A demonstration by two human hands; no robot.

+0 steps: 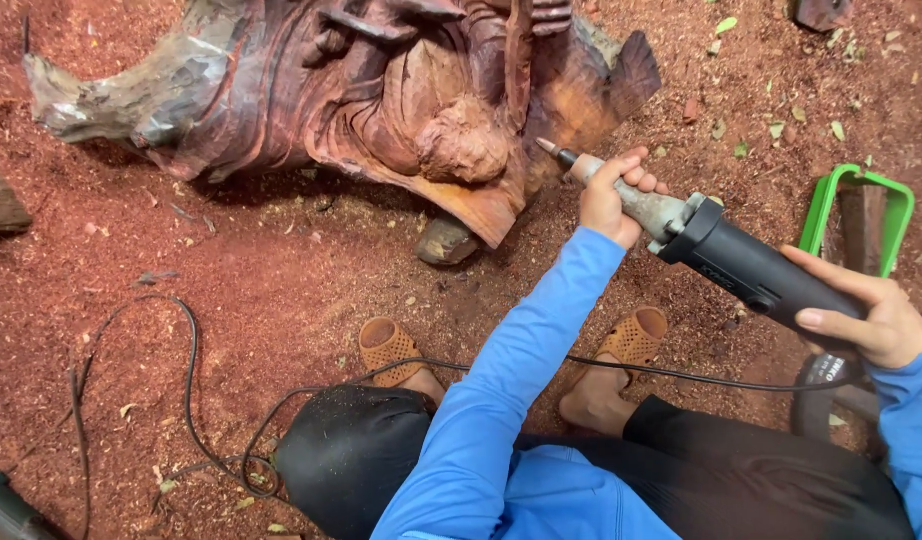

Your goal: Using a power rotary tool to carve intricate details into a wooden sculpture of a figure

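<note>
A dark grey electric die grinder [726,255] with a long metal neck and a small pointed bit slants up to the left. My left hand [613,196] is wrapped around the metal neck near the bit. My right hand [863,312] grips the rear of the grinder body. The bit tip hovers just right of a large reddish-brown wood carving [401,100] lying on the ground, a little apart from its edge. Both arms wear blue sleeves.
Red sawdust covers the ground [281,280]. A black power cable [191,380] loops at the lower left and runs under my arm. My feet in tan perforated sandals [386,345] rest below the carving. A green-framed object [861,215] stands at right. A small stone [446,242] props the carving.
</note>
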